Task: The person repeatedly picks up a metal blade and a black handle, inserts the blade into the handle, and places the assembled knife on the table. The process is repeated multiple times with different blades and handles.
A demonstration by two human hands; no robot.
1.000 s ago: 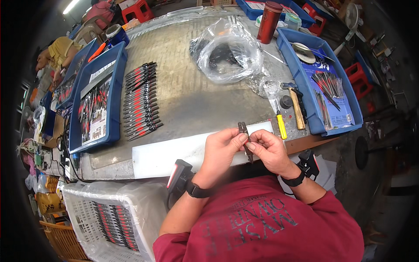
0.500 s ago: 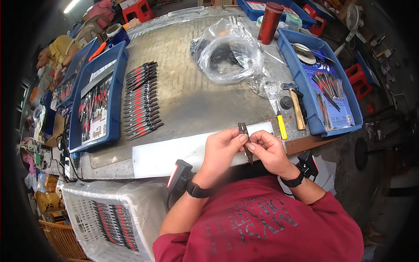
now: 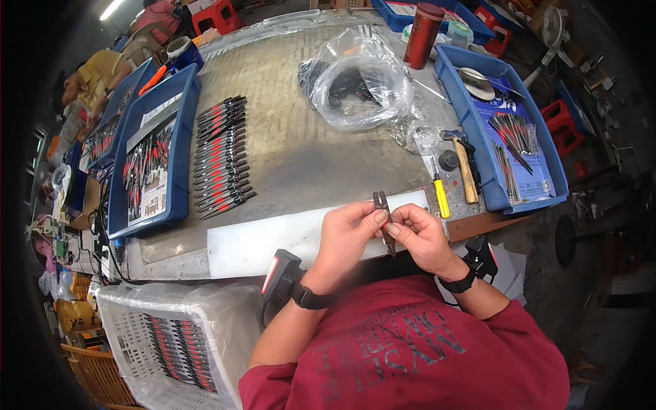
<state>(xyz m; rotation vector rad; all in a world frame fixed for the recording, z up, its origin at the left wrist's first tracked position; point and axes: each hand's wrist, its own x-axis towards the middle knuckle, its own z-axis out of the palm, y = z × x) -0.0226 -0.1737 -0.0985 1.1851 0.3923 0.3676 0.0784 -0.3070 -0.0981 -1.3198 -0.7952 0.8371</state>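
Observation:
Over the near edge of the table, my left hand (image 3: 352, 232) and my right hand (image 3: 422, 236) both pinch one slender black-and-red pen-shaped piece (image 3: 380, 201). Its dark upper end sticks up past my fingertips, and its narrow lower end shows below my thumbs. My fingers cover most of its middle, so its exact kind cannot be made out. Beneath my hands lies a white board (image 3: 266, 239). Left of the middle of the table, a column of similar black-and-red pieces (image 3: 220, 157) lies side by side.
Blue trays of slender parts flank me, one left (image 3: 179, 205) and one right (image 3: 506, 198). A yellow-handled screwdriver (image 3: 441, 198), hammer (image 3: 467, 174), clear plastic bag (image 3: 359, 113) and red flask (image 3: 422, 37) lie or stand around. Low left is a lined white crate (image 3: 205, 328) holding more pieces.
My hands and the held piece stay almost still. At the far left, the person in yellow has leaned slightly.

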